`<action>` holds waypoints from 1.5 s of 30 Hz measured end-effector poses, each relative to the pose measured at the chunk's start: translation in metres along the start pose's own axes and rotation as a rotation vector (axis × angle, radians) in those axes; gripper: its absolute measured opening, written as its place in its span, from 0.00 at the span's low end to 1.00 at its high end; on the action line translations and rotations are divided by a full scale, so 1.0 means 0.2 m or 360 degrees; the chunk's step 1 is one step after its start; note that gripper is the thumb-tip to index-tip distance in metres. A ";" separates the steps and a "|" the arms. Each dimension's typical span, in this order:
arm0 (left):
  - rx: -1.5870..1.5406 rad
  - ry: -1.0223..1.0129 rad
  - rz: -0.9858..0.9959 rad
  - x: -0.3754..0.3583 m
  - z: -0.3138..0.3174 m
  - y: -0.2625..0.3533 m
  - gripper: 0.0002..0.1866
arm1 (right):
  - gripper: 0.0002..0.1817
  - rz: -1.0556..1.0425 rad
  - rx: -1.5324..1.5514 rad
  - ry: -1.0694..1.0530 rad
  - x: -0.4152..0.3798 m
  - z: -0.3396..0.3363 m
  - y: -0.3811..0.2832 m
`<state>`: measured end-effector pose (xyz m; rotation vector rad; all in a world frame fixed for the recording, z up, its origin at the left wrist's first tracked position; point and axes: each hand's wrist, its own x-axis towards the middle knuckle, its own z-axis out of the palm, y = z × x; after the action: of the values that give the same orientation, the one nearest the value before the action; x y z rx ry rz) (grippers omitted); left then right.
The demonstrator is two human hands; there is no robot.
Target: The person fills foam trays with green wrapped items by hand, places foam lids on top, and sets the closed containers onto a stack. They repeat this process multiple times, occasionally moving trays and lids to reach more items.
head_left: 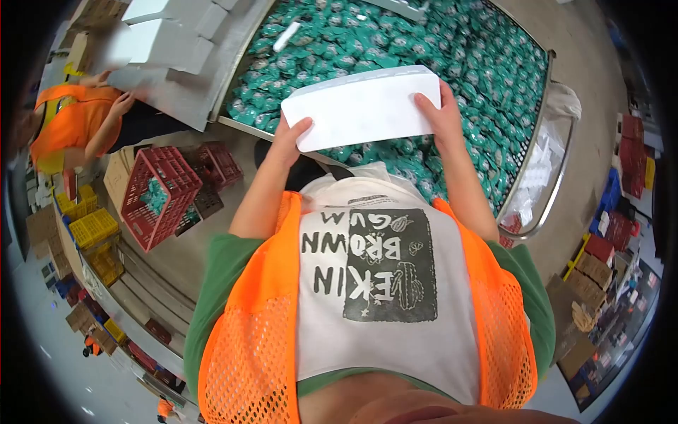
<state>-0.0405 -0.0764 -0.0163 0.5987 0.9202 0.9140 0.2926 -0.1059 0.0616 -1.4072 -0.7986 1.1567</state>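
Held one white carton by its two ends with left hand and right hand, above one tray of green packets too many to count. Wore one shirt reading "BROWN" and, less surely, "EKIN".

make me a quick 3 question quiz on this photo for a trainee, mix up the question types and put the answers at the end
1. Multiple choice: how is the white cardboard piece supported?
A) tucked under one arm
B) gripped near both ends
C) lying untouched

2. True or false: the vest on the co-worker at the left of the view is orange.

3. Fill in the blank: the wrapped packets spread out below the cardboard are mostly ____ in colour.

Key:
1. B: the left hand grips one end and the right hand the other
2. True
3. Green
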 end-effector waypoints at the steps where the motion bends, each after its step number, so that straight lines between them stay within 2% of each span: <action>1: -0.0078 -0.0018 0.0064 -0.02 -0.02 0.03 0.36 | 0.37 -0.0045 -0.0008 -0.0030 0.00 0.04 -0.05; 2: -0.0153 -0.0039 0.0129 -0.05 -0.03 0.06 0.36 | 0.41 -0.0076 -0.0083 -0.0183 0.01 0.06 -0.08; 5: -0.0405 0.0009 0.0264 -0.09 -0.13 0.17 0.37 | 0.46 -0.0330 0.0088 -0.0502 0.01 0.12 -0.22; 8: -0.0567 0.0113 0.0497 -0.12 -0.28 0.29 0.35 | 0.48 -0.0512 -0.0093 -0.0564 -0.02 0.12 -0.26; 11: -0.0735 0.0348 0.0667 -0.08 -0.43 0.47 0.33 | 0.47 -0.0370 -0.0289 -0.0460 -0.04 0.05 -0.16; 13: -0.0730 0.0417 0.0768 -0.02 -0.57 0.59 0.32 | 0.45 -0.0131 -0.0234 -0.0388 -0.05 -0.03 -0.04; 15: -0.0732 0.0434 0.0776 0.03 -0.68 0.72 0.32 | 0.43 0.0033 -0.0219 -0.0290 -0.10 -0.12 0.06; 18: -0.0703 0.0639 0.0688 0.16 -0.85 0.85 0.32 | 0.40 0.0131 -0.0303 -0.0134 -0.15 -0.25 0.21; 21: -0.0629 0.0811 0.0555 0.28 -0.94 0.91 0.29 | 0.36 0.0139 -0.0578 -0.0052 -0.20 -0.41 0.41; 23: -0.0728 0.0906 0.0469 0.42 -1.07 0.87 0.28 | 0.34 0.0079 -0.0836 -0.0013 -0.27 -0.45 0.48; 25: -0.0872 0.0857 0.0395 0.56 -1.21 0.81 0.25 | 0.31 -0.0008 -0.1131 -0.0136 -0.39 -0.48 0.50; 27: -0.0905 0.0945 0.0317 0.56 -1.13 0.84 0.25 | 0.28 -0.0580 -0.1545 -0.0237 -0.48 -0.52 0.56; 29: -0.1017 0.0977 0.0213 0.61 -1.13 0.85 0.26 | 0.26 -0.0435 -0.1493 -0.0194 -0.59 -0.44 0.43; 30: -0.1010 0.1037 0.0239 0.61 -1.07 0.87 0.26 | 0.26 -0.0427 -0.1569 -0.0212 -0.62 -0.45 0.46; 32: -0.1023 0.0982 0.0353 0.73 -1.23 0.83 0.25 | 0.26 -0.0408 -0.1724 -0.0256 -0.71 -0.49 0.55; 33: -0.1027 0.0958 0.0409 0.77 -1.29 0.82 0.25 | 0.26 -0.0537 -0.1778 -0.0270 -0.75 -0.54 0.65; 35: -0.1001 0.0996 0.0372 0.70 -1.17 0.88 0.27 | 0.26 -0.0787 -0.1882 -0.0286 -0.79 -0.66 0.88; 37: -0.1012 0.0981 0.0269 0.68 -1.14 0.90 0.29 | 0.27 -0.0859 -0.1938 -0.0217 -0.81 -0.65 0.89; 40: -0.1078 0.0998 0.0278 0.67 -1.12 0.82 0.28 | 0.27 -0.0875 -0.1973 -0.0133 -0.82 -0.64 0.92; 43: -0.0960 0.0915 0.0637 0.67 -1.14 0.72 0.26 | 0.27 -0.0901 -0.1932 -0.0114 -0.81 -0.63 0.94; 45: -0.1010 0.0933 0.0538 0.67 -1.17 0.74 0.25 | 0.26 -0.0870 -0.1919 -0.0139 -0.81 -0.65 0.94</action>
<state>-0.2640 0.1286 -0.0723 -0.0828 0.9802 1.6526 0.3418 -0.3324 -0.0968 -1.8572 -1.9789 0.2272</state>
